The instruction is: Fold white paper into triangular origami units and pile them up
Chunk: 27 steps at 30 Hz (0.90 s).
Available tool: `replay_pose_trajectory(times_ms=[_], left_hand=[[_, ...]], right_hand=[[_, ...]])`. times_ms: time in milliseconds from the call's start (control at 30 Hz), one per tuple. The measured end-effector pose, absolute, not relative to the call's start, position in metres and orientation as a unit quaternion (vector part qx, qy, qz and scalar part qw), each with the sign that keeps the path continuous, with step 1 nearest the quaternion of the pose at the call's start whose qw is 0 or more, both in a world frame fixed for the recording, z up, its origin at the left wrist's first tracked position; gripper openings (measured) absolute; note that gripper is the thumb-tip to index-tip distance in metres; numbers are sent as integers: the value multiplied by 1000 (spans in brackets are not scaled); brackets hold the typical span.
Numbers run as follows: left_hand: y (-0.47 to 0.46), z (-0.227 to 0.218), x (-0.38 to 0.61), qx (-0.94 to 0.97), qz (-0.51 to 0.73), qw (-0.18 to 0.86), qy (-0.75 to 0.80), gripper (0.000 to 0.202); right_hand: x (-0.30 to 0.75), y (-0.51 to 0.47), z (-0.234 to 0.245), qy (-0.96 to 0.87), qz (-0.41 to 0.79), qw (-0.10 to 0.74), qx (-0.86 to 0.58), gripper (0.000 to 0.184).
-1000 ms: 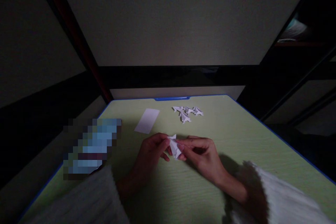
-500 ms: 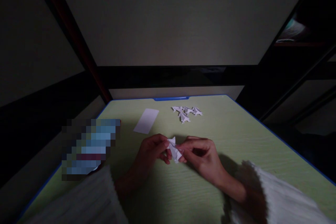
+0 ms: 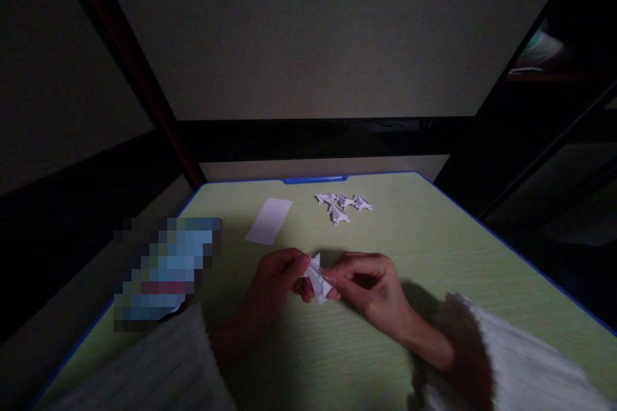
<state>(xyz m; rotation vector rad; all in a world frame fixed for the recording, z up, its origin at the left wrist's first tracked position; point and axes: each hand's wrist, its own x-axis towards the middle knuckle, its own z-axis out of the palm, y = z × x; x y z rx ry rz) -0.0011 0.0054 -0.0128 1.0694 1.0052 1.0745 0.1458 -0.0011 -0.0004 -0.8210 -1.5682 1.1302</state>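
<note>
Thumb and fingers of the left hand [image 3: 278,277] are closed in a pinch on the left edge of the folded paper [image 3: 318,281]; the right hand [image 3: 370,279] pinches its right edge. Farther out lie a flat sheet [image 3: 268,222] (far left) and folded figures [image 3: 339,214], far centre. Green tabletop [image 3: 434,257] extends rightward, well past the right hand, to its blue edge [image 3: 511,253].

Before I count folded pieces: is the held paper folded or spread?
Folded: the held paper, between the left hand and right hand, shows creases and pointed corners.
</note>
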Motion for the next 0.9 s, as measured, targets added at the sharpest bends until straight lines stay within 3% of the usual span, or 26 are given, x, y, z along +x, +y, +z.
replay_pose_trajectory(times_ms=[267, 567, 700, 800, 900], left_hand=[[6, -10, -1, 423, 471, 628, 453, 24], [4, -4, 0, 505, 426, 588, 468, 19], [4, -7, -4, 533, 437, 546, 476, 20], [3, -8, -6, 566, 436, 516, 473, 22], [1, -7, -6, 597, 424, 494, 468, 22]], right_hand=[[147, 0, -4, -656, 479, 481, -331, 12], [147, 1, -3, -717, 410, 458, -329, 16], [145, -2, 1, -659, 505, 432, -352, 8], [144, 0, 3, -593, 585, 425, -355, 13], [145, 2, 1, -641, 565, 369, -366, 18]])
